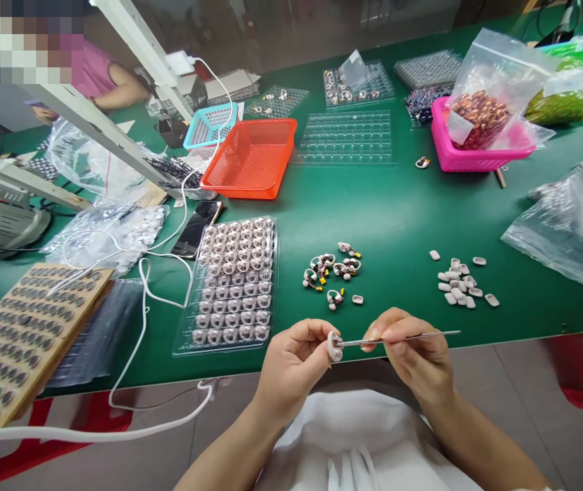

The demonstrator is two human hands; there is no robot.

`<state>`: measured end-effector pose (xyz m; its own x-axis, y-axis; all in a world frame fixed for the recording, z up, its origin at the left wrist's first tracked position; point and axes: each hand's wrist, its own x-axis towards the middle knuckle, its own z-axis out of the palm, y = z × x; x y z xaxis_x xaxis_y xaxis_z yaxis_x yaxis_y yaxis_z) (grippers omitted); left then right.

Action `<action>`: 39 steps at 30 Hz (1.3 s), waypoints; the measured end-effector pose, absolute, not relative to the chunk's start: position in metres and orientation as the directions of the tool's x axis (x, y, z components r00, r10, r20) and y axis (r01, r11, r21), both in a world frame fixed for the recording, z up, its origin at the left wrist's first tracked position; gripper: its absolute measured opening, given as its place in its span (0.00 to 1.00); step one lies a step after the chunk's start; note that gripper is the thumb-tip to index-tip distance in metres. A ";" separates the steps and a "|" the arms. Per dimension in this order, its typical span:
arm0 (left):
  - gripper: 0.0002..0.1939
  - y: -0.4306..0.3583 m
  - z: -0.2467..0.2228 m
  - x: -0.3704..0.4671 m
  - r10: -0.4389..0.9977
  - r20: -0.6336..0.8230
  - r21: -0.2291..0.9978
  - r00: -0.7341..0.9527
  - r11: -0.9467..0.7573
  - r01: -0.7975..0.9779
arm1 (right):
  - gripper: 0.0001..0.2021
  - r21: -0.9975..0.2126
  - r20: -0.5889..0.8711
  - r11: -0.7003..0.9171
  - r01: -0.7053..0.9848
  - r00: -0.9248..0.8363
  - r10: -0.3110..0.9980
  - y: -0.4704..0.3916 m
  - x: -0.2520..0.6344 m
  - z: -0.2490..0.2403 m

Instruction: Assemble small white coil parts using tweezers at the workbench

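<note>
My left hand pinches a small white ring-shaped part just in front of the table edge. In my right hand is a thin metal tool, and its tip touches the white part. Beyond my hands on the green table lies a group of white parts with yellow-tipped wires, with one small white cap beside it. Several more white caps lie loose to the right. A clear tray filled with rows of white parts stands left of the group.
Behind are a red basket, a blue basket, a pink basket holding a bag of copper-coloured pieces and clear trays. A wooden board, white cables and a phone lie left. Another person's arm shows behind.
</note>
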<state>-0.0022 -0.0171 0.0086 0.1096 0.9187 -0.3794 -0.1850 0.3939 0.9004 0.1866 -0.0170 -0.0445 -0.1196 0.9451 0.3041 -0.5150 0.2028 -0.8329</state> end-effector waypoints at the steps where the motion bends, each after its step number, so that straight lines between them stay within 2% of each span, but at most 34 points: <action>1: 0.04 -0.018 0.009 -0.003 0.927 -0.361 0.914 0.105 0.374 -0.160 | 0.09 -0.835 0.308 0.217 -0.505 -0.104 0.946 -0.015 0.188 -0.041; 4: 0.02 -0.018 0.010 -0.004 0.944 -0.312 0.944 0.105 0.321 -0.083 | 0.10 -0.843 0.313 0.245 -0.479 -0.064 0.948 -0.012 0.191 -0.031; 7: 0.03 -0.018 0.010 -0.004 0.953 -0.284 0.955 0.106 0.291 -0.053 | 0.13 -0.893 0.265 0.198 -0.404 -0.117 0.957 -0.012 0.193 -0.026; 12: 0.04 -0.020 0.008 -0.001 0.959 -0.259 0.961 0.116 0.268 -0.073 | 0.10 -0.986 0.160 0.140 -0.093 -0.263 0.951 -0.015 0.184 -0.030; 15: 0.03 -0.020 0.007 0.002 0.966 -0.237 0.961 0.106 0.249 -0.121 | 0.06 -0.987 0.152 0.158 -0.005 -0.303 0.941 -0.017 0.171 -0.030; 22: 0.07 -0.025 -0.003 0.004 0.969 -0.246 0.938 0.035 0.247 -0.245 | 0.04 -0.997 0.044 0.028 -0.076 -0.213 0.976 -0.024 0.149 -0.033; 29: 0.06 -0.025 -0.003 0.003 0.977 -0.203 0.948 0.057 0.211 -0.238 | 0.05 -0.969 0.040 0.000 -0.247 -0.159 0.986 -0.022 0.147 -0.036; 39: 0.05 -0.020 0.000 -0.002 0.963 -0.235 0.940 0.134 0.260 -0.221 | 0.03 -0.974 0.000 -0.035 -0.226 -0.153 0.988 -0.019 0.149 -0.033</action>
